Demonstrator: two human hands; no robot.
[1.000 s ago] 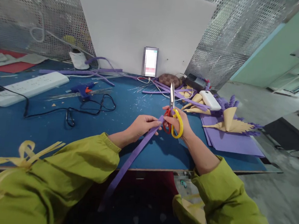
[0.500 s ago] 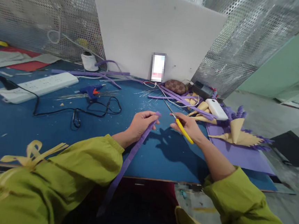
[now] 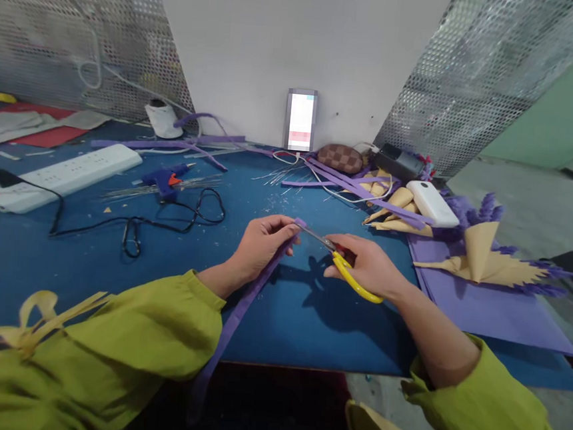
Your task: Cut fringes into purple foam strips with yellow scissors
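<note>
My left hand (image 3: pixel 266 243) is closed, pinching the top end of a long purple paper strip (image 3: pixel 244 308) between thumb and fingers. The strip runs down past the table's front edge toward my lap. My right hand (image 3: pixel 365 265) is wrapped around yellow-handled scissors (image 3: pixel 353 281), some fingers hidden behind the handles. Their metal blades point left and reach the strip's upper end, close to my left fingertips. Whether the blades touch the paper I cannot tell.
On the blue table (image 3: pixel 167 312) lie a white power strip (image 3: pixel 72 176), a blue glue gun (image 3: pixel 165 181) with a black cord, thin wires, and a checkered pouch (image 3: pixel 340 158). A white power bank (image 3: pixel 432 204) and a paper-wrapped purple flower bunch (image 3: pixel 483 259) sit right. A lit phone (image 3: pixel 301 119) stands behind.
The scissors have swung from pointing up and away to pointing left, bringing their tips to the strip's end. My left hand keeps its pinch on the strip. The view has shifted slightly.
</note>
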